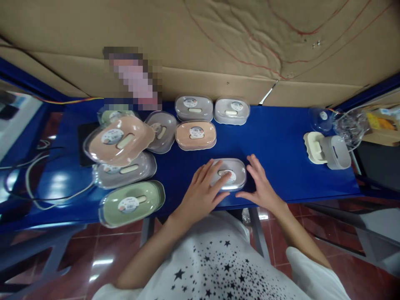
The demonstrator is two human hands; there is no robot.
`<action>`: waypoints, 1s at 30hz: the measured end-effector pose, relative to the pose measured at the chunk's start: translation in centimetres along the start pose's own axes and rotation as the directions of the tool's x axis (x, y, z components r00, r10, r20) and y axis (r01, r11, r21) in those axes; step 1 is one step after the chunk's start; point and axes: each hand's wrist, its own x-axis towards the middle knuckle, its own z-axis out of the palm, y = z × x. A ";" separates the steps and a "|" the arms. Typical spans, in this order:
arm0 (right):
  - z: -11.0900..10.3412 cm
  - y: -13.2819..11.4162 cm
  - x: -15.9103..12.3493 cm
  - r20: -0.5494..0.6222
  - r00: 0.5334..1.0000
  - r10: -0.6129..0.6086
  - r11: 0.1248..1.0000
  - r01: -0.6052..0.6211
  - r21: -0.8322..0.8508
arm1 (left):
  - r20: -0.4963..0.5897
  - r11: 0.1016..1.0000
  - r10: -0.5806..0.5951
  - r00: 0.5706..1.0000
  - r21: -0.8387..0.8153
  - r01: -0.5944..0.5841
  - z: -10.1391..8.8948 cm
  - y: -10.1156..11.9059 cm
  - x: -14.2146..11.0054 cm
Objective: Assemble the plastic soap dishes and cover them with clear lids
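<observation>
A grey oval plastic box with a clear lid lies flat on the blue table, close to its front edge. My left hand is spread over the left part of the lid, and its fingers hide some of the round label. To the right of the box, my right hand is open, thumb and fingers apart, with a narrow gap to the lid. Beyond the hands stand a peach box and two more grey boxes, one at the back and its neighbour.
On the left, a peach box rests tilted on others, with a green box in front. A white cable runs nearby. At the right stand a grey container, a cream part and crumpled clear plastic. Cardboard lines the back.
</observation>
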 end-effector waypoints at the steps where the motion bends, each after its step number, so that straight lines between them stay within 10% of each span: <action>1: -0.1 0.0 0.2 0.034 0.999 -0.024 1.000 0.024 -0.008 | 0.005 1.000 0.019 1.000 0.007 -0.019 0.1 -0.1 0.3; 19: -1.6 1.4 1.1 0.185 0.980 -0.079 0.993 0.093 -0.071 | -0.064 0.995 -0.056 0.996 -0.082 0.051 1.2 -2.0 -2.4; 30: -7.3 10.6 1.7 -0.159 0.956 0.247 0.861 -0.292 -0.417 | -0.107 0.981 -0.159 0.982 -0.127 0.145 1.0 -2.4 -3.7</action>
